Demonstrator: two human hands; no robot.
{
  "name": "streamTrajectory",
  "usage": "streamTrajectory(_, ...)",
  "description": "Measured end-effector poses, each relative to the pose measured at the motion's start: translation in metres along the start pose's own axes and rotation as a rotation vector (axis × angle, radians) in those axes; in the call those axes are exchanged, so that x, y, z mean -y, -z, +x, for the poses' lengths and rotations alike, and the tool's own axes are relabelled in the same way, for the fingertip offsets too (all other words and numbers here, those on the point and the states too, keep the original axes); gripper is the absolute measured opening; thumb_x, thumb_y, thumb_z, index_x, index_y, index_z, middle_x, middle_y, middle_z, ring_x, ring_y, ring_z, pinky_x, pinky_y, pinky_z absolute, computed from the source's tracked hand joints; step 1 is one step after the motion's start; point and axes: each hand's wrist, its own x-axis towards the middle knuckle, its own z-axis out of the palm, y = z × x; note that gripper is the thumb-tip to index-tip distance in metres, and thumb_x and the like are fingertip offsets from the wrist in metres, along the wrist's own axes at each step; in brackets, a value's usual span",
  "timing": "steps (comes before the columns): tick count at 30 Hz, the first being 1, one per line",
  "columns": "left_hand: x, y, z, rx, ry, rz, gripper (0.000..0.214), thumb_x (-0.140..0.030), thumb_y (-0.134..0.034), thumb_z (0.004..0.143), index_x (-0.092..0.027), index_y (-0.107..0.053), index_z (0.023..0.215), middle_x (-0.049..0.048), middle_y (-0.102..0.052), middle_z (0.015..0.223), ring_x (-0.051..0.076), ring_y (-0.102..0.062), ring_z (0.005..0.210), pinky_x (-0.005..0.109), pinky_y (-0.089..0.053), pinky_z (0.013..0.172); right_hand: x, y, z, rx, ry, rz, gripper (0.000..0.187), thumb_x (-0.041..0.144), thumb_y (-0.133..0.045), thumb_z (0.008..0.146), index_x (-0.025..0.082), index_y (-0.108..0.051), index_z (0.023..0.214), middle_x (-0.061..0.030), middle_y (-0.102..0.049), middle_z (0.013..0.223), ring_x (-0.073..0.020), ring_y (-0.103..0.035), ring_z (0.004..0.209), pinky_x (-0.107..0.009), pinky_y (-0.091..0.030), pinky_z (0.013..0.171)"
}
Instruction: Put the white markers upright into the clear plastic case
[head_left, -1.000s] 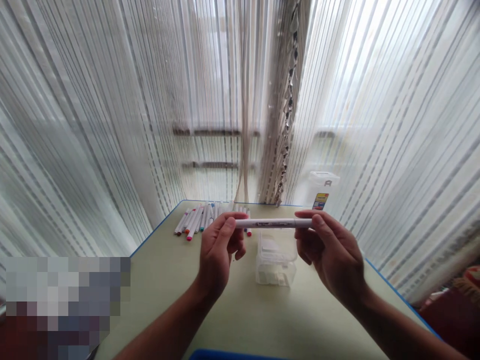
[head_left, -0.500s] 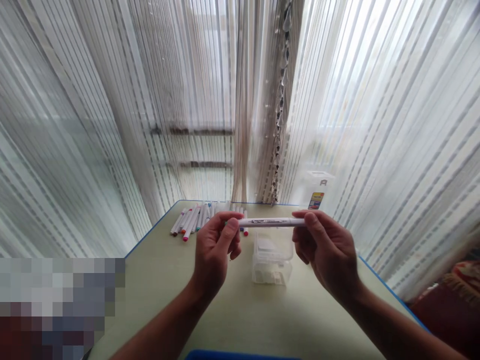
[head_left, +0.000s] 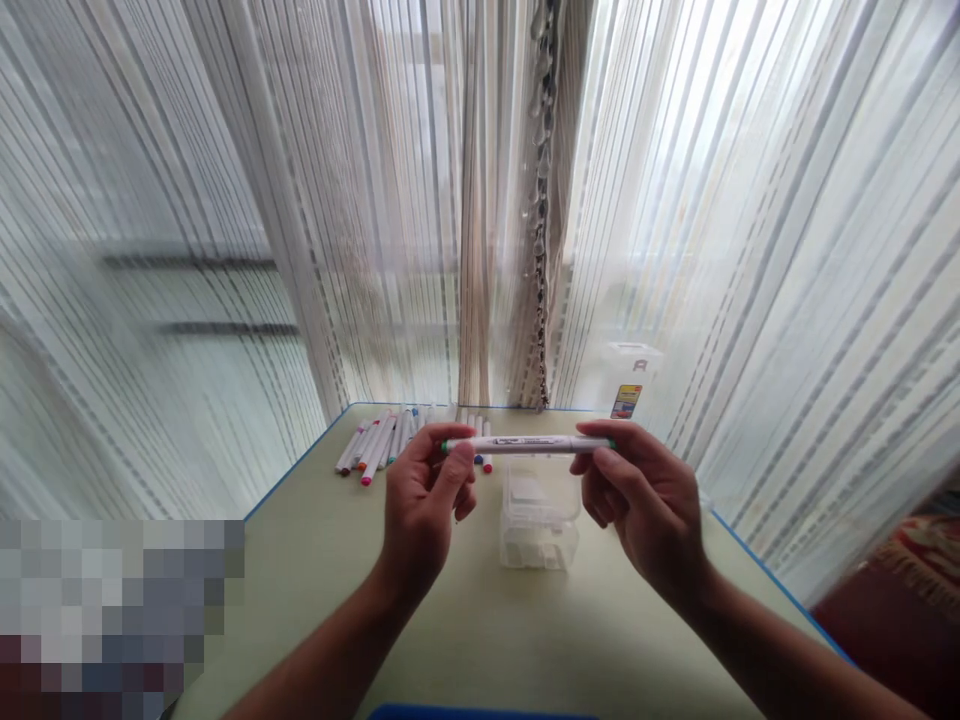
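A white marker (head_left: 532,444) with green ends and a printed label lies level between my two hands above the table. My left hand (head_left: 427,490) pinches its left end between thumb and fingers. At the other end, my right hand (head_left: 645,490) grips it the same way, with the green tip showing past the fingers. Behind my left hand lie several loose white markers (head_left: 380,448) with coloured ends, partly hidden by it. Below the held marker stands a clear plastic box (head_left: 538,540), its lid raised.
The pale green table (head_left: 315,590) has a blue edge. A clear container (head_left: 634,375) with a yellow label stands at the back right. Striped sheer curtains (head_left: 390,200) hang behind the table. Something blue (head_left: 480,712) shows at the near edge.
The view has shifted slightly. My right hand has moved a little left and its fingers sit differently, so the marker's green right end now shows. The green left end shows more too.
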Motion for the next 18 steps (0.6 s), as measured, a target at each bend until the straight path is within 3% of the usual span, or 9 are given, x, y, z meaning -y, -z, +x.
streamTrajectory(18, -0.0035, 0.0015, -0.0021, 0.0, 0.01, -0.057, 0.034, -0.029, -0.06, 0.088, -0.009, -0.071, 0.114, 0.0052, -0.068, 0.068, 0.009, -0.046, 0.046, 0.022, -0.034, 0.042, 0.0012, -0.0009, 0.0012, -0.067, -0.036, 0.032, 0.023, 0.022, -0.057, 0.093, 0.018, -0.075, 0.107, -0.0041, -0.07, 0.071, -0.0094, -0.048, 0.041, -0.021, -0.032, 0.035)
